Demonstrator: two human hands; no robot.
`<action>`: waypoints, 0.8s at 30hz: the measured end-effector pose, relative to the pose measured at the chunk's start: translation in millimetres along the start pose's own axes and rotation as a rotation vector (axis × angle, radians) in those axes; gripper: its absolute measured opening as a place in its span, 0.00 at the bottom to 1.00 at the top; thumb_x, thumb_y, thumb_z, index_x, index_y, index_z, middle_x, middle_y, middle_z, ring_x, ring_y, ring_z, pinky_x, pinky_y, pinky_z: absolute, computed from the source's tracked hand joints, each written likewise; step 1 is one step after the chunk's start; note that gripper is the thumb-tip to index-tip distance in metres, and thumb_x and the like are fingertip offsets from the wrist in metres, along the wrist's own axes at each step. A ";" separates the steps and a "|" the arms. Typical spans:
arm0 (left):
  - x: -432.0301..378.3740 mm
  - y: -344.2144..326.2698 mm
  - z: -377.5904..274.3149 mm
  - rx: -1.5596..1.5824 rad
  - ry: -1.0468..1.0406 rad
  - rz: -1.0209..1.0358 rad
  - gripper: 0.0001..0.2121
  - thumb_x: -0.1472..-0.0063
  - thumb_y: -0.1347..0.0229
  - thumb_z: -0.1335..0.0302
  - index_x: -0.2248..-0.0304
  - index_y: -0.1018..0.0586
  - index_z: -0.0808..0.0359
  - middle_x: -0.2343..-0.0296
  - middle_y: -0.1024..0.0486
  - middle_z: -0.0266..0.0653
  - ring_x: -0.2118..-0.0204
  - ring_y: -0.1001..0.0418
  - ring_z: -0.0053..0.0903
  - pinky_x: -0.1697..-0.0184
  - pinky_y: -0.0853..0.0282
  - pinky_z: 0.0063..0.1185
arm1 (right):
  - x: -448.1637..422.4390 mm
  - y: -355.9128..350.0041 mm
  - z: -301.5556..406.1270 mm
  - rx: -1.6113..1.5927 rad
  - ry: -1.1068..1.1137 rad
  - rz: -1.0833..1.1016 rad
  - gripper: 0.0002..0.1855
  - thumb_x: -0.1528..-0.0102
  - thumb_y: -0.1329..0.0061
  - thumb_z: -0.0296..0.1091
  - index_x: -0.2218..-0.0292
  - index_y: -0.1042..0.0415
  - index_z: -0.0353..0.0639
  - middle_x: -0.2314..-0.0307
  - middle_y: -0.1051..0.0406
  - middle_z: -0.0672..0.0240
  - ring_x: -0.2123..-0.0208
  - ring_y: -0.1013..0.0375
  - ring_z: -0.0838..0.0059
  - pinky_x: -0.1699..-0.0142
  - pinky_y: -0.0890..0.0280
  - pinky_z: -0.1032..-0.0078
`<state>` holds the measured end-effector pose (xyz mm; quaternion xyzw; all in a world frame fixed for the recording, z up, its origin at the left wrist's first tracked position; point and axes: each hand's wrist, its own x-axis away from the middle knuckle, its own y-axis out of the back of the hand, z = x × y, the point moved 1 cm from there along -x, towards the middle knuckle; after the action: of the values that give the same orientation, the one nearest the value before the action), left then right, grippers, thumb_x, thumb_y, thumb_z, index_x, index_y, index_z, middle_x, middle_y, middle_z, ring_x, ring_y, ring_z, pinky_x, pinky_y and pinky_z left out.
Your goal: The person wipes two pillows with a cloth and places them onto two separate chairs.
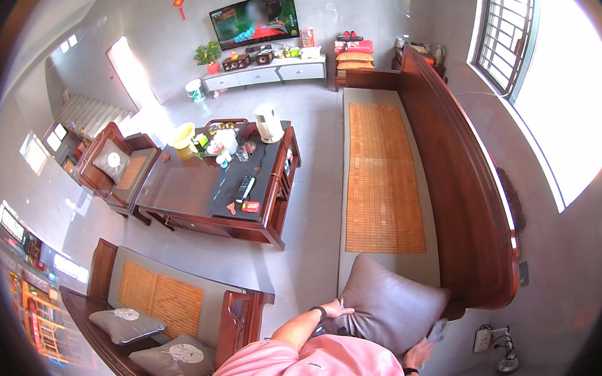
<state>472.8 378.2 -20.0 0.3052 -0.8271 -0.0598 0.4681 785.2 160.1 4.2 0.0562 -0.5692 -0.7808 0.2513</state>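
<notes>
A grey-brown cushion (391, 303) is in front of me at the near end of the long wooden sofa. My left hand (336, 309) grips its left edge, thumb on top and fingers out of sight. My right hand (418, 351) is at its lower right corner, blurred, beside a small grey thing (437, 330) that looks like a cloth or brush; whether the fingers hold it is hard to make out. A woven bamboo mat (382, 183) lies on the grey seat pad of the sofa, beyond the cushion.
The sofa's high wooden back (465, 205) runs along the right. A wooden coffee table (178, 184) carries remotes, cups and a white appliance (268, 123). At lower left, a smaller sofa (241, 319) holds two cushions. A lamp (507, 363) stands at lower right.
</notes>
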 end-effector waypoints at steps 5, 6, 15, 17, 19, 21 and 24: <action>-10.8 -6.3 9.3 0.048 0.001 0.029 0.54 0.55 0.47 0.36 0.48 0.45 0.84 0.48 0.41 0.63 0.43 0.43 0.44 0.41 0.47 0.30 | 32.6 -23.5 -106.6 0.044 0.113 -0.034 0.21 0.40 0.67 0.40 0.56 0.35 0.29 0.59 0.34 0.42 0.55 0.37 0.46 0.48 0.44 0.59; -10.8 -5.7 8.6 0.070 0.000 0.042 0.54 0.55 0.47 0.37 0.48 0.45 0.84 0.48 0.42 0.63 0.43 0.44 0.44 0.41 0.47 0.30 | 32.8 -22.3 -121.2 0.043 0.049 -0.005 0.21 0.40 0.67 0.40 0.56 0.35 0.29 0.59 0.34 0.43 0.55 0.37 0.46 0.49 0.44 0.59; -0.5 -14.2 18.1 0.132 -0.050 -0.122 0.51 0.55 0.44 0.40 0.49 0.42 0.83 0.49 0.39 0.62 0.43 0.42 0.43 0.41 0.47 0.29 | -64.5 25.7 -11.5 -0.389 0.153 -0.225 0.16 0.40 0.65 0.36 0.64 0.34 0.30 0.66 0.32 0.49 0.64 0.36 0.51 0.56 0.42 0.62; 1.3 -11.5 8.0 0.159 -0.118 -0.089 0.51 0.55 0.44 0.40 0.49 0.42 0.83 0.49 0.39 0.62 0.44 0.42 0.43 0.41 0.47 0.29 | -95.2 35.0 25.6 -0.453 0.259 -0.135 0.13 0.41 0.65 0.34 0.64 0.34 0.31 0.69 0.34 0.52 0.65 0.36 0.57 0.57 0.41 0.65; -2.7 -13.6 7.9 0.190 -0.182 -0.068 0.50 0.54 0.44 0.40 0.49 0.42 0.83 0.50 0.38 0.62 0.44 0.41 0.43 0.41 0.46 0.29 | -134.1 16.6 52.1 -0.597 0.250 -0.055 0.13 0.41 0.65 0.34 0.65 0.34 0.33 0.71 0.34 0.55 0.67 0.35 0.61 0.58 0.41 0.67; -19.5 -23.2 23.9 0.104 -0.120 -0.137 0.49 0.54 0.44 0.41 0.49 0.41 0.83 0.50 0.37 0.62 0.44 0.40 0.42 0.42 0.46 0.29 | -152.1 14.4 88.4 -0.503 0.394 -0.036 0.14 0.43 0.64 0.32 0.60 0.32 0.35 0.66 0.31 0.55 0.63 0.33 0.60 0.55 0.40 0.69; -5.6 -18.2 16.0 0.123 -0.125 -0.148 0.49 0.54 0.43 0.41 0.50 0.40 0.83 0.51 0.37 0.62 0.45 0.40 0.42 0.42 0.45 0.29 | -157.6 -3.7 113.0 -0.393 0.411 0.123 0.13 0.45 0.60 0.31 0.59 0.30 0.39 0.61 0.30 0.55 0.57 0.33 0.56 0.51 0.40 0.67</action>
<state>470.2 363.7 -40.0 0.3890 -0.8321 -0.0625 0.3902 878.4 330.1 8.5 0.1288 -0.3463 -0.8318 0.4143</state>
